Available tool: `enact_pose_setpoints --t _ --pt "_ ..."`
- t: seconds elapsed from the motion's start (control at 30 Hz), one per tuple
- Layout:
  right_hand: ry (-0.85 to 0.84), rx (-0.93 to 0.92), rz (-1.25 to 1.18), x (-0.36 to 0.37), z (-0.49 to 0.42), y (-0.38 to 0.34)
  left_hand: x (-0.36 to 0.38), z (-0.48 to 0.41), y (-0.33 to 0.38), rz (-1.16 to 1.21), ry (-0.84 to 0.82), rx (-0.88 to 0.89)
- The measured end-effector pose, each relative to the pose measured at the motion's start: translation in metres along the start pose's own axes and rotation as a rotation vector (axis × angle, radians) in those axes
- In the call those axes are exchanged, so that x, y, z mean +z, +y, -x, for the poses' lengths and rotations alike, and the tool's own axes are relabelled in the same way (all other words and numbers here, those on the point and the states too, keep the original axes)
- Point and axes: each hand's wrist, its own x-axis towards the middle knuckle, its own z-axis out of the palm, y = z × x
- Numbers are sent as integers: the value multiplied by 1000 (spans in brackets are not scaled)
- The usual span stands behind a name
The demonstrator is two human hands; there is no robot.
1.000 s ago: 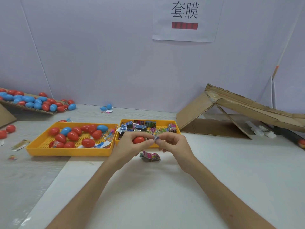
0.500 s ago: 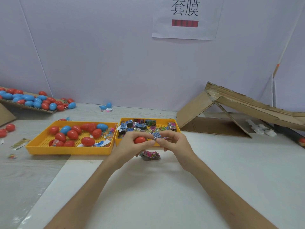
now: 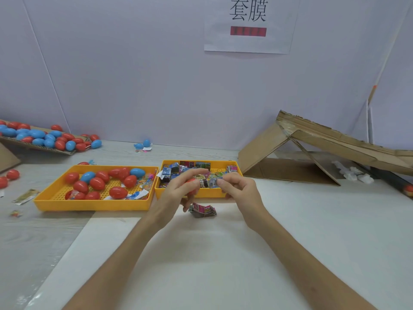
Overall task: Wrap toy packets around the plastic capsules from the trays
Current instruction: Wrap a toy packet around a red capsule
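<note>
Fingers (image 3: 190, 174) of left hand (image 3: 174, 194) curl round a red capsule (image 3: 192, 184); it is mostly hidden, only a strip of red shows. Fingertips (image 3: 221, 181) of right hand (image 3: 242, 191) pinch the free end of a toy packet (image 3: 209, 182): narrow pinch, other fingers loosely curled. The toy packet touches the capsule's right side and spans the gap between both hands. All of it is held in the air over the front edge of the packet tray (image 3: 223, 193), not resting on it. The capsule tray (image 3: 93, 205) sits just beside it to the left, with red and blue capsules loose inside. A spare packet (image 3: 202, 210) lies on the table (image 3: 223, 265) just in front of that front edge, under the hands.

Handling, judged:
- **Capsule:** looks light, hard, smooth and egg-shaped, so probably slippery. It may squirt out if squeezed at the tips, so grip it round the middle.
- **Packet:** looks like thin printed film, soft and light, and creases easily. It could tear or slip if tugged. Pinch it at the end edge and keep it taut against the capsule's widest part.

Cannot tell how far round the capsule it goes.
</note>
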Motion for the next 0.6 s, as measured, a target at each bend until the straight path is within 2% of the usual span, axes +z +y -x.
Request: enact_pose_setpoints --t 0.17,0.3,0.6 --pt "-43 -29 3 0 2 -2 2 -6 -1 -48 25 -78" --pt "-70 -21 -20 0 3 -4 3 0 -4 -94 35 20" --pt "-93 -20 20 2 3 -5 5 3 -4 -152 51 70"
